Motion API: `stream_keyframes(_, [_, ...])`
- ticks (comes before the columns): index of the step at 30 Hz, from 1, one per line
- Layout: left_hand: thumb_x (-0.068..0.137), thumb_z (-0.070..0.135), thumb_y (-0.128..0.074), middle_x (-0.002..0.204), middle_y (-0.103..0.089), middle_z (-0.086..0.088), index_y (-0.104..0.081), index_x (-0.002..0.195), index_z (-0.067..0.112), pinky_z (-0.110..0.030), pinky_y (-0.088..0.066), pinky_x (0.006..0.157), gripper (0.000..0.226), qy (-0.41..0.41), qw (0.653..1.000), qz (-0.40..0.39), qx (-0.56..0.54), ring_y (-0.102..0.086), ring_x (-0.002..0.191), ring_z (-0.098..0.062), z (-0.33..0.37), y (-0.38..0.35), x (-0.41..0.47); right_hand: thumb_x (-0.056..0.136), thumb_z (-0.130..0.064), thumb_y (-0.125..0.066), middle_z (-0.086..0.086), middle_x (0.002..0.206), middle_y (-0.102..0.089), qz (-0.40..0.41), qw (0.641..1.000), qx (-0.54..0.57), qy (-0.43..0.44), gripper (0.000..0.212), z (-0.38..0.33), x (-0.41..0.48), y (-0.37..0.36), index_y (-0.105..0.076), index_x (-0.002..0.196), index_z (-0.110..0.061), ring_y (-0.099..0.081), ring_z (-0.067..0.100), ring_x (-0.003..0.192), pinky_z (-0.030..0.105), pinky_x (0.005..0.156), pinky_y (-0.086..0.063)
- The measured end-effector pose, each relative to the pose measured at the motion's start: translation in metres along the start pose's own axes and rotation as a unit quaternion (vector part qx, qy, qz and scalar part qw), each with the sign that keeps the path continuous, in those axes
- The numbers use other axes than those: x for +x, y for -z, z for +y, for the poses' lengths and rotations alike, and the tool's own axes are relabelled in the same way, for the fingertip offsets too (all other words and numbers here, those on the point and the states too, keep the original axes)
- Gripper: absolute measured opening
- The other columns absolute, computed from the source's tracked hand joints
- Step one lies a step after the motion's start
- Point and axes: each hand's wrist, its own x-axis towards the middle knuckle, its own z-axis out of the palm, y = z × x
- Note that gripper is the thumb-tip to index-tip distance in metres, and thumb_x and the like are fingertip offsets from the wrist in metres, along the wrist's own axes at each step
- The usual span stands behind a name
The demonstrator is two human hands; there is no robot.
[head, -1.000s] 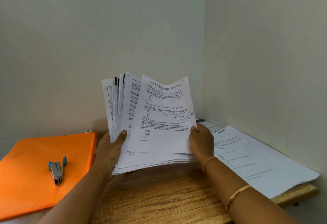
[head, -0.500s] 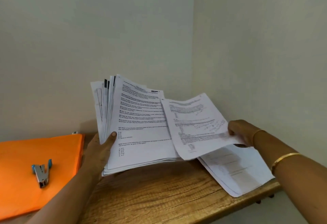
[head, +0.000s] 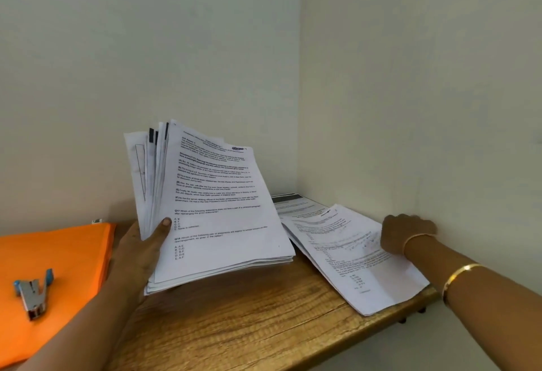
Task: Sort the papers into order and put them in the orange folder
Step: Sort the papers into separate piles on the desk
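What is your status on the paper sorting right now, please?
Left hand grips the fanned paper stack. Right hand on top sheet of side pile, grip unclear. Orange folder flat, stapler lying on it.

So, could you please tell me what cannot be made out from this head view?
Head view only.
Held stack: lower sheets hidden by the one on top; its print too small to read.
Right hand: fingers hidden by its own back, so its grip on the right pile is unclear.
Orange folder: cut off by the left edge; contents hidden by its cover.
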Motion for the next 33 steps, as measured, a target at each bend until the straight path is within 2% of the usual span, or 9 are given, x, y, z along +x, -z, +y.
stream_keyframes(3, [0.091,0.028,-0.060,0.087,-0.060,0.003,-0.051,0.114,0.019,-0.030,-0.047,0.064,0.027,-0.005,1.000,-0.002,0.006,-0.058,0.076,-0.014,0.000,0.000,0.000,0.090,-0.029,-0.044,0.006,0.121,-0.053,0.127,0.990,0.011,0.065,0.035,-0.029,-0.010,0.006,-0.047,0.121,-0.015,-0.051,0.025,0.111,0.036,0.089,-0.041])
stream_keyframes(5, [0.090,0.028,-0.060,0.087,-0.061,0.003,-0.051,0.113,0.021,-0.031,-0.047,0.066,0.026,-0.005,1.000,-0.002,0.005,-0.058,0.076,-0.014,0.001,-0.002,-0.001,0.093,-0.026,-0.039,0.007,0.108,-0.057,0.157,0.968,0.144,0.129,0.023,-0.054,-0.018,0.012,-0.047,0.110,-0.013,-0.054,0.025,0.097,0.033,0.080,-0.043])
stream_keyframes(7, [0.090,0.028,-0.060,0.086,-0.060,0.004,-0.051,0.113,0.020,-0.030,-0.046,0.064,0.025,-0.007,1.000,0.000,0.003,-0.058,0.076,-0.014,0.001,-0.002,-0.002,0.097,-0.035,-0.037,0.007,0.102,-0.057,0.088,0.924,0.338,0.157,0.030,-0.086,-0.026,0.019,-0.048,0.110,-0.010,-0.054,0.024,0.091,0.033,0.078,-0.043])
stream_keyframes(9, [0.091,0.027,-0.059,0.084,-0.059,0.006,-0.050,0.112,0.019,-0.026,-0.044,0.060,0.024,-0.012,1.000,0.000,0.000,-0.057,0.075,-0.012,0.002,-0.003,-0.002,0.096,-0.045,-0.039,0.006,0.104,-0.054,-0.015,0.854,0.497,0.154,0.046,-0.119,-0.037,0.026,-0.045,0.122,-0.008,-0.054,0.025,0.098,0.034,0.083,-0.043])
stream_keyframes(12, [0.092,0.024,-0.058,0.086,-0.059,0.006,-0.051,0.113,0.018,-0.024,-0.043,0.059,0.024,-0.012,1.000,0.007,-0.018,-0.057,0.075,-0.010,0.005,-0.004,-0.004,0.093,-0.044,-0.047,0.010,0.127,-0.052,-0.126,0.775,0.602,0.148,0.059,-0.157,-0.054,0.032,-0.030,0.137,-0.007,-0.053,0.028,0.115,0.037,0.093,-0.046])
stream_keyframes(16, [0.092,0.022,-0.058,0.094,-0.062,0.000,-0.054,0.118,0.013,-0.021,-0.043,0.059,0.028,-0.015,0.999,0.012,-0.038,-0.057,0.075,-0.008,0.009,-0.002,-0.004,0.091,-0.030,-0.056,0.009,0.128,-0.054,-0.135,0.719,0.668,0.136,0.053,-0.180,-0.059,0.029,-0.032,0.133,-0.009,-0.054,0.026,0.112,0.039,0.100,-0.044])
stream_keyframes(21, [0.089,0.022,-0.061,0.087,-0.062,0.008,-0.055,0.117,0.014,-0.020,-0.045,0.058,0.029,-0.012,0.999,0.000,-0.043,-0.059,0.076,-0.008,0.009,-0.002,-0.004,0.092,-0.022,-0.055,0.011,0.122,-0.057,-0.118,0.715,0.681,0.106,0.037,-0.181,-0.054,0.026,-0.045,0.124,-0.006,-0.055,0.026,0.103,0.035,0.091,-0.045])
stream_keyframes(28, [0.087,0.022,-0.064,0.087,-0.063,0.005,-0.054,0.114,0.015,-0.021,-0.047,0.058,0.029,-0.008,0.999,-0.004,-0.047,-0.060,0.077,-0.010,0.011,-0.003,-0.004,0.094,-0.018,-0.052,0.009,0.122,-0.057,-0.110,0.718,0.679,0.102,0.030,-0.178,-0.056,0.025,-0.047,0.122,-0.008,-0.053,0.023,0.097,0.031,0.085,-0.044])
stream_keyframes(33, [0.088,0.021,-0.063,0.088,-0.063,0.005,-0.055,0.112,0.016,-0.022,-0.047,0.060,0.026,-0.006,0.998,-0.003,-0.063,-0.061,0.078,-0.011,0.012,-0.002,-0.006,0.094,-0.017,-0.052,0.010,0.122,-0.057,-0.106,0.716,0.683,0.101,0.020,-0.177,-0.056,0.028,-0.048,0.112,-0.011,-0.053,0.023,0.096,0.031,0.083,-0.044])
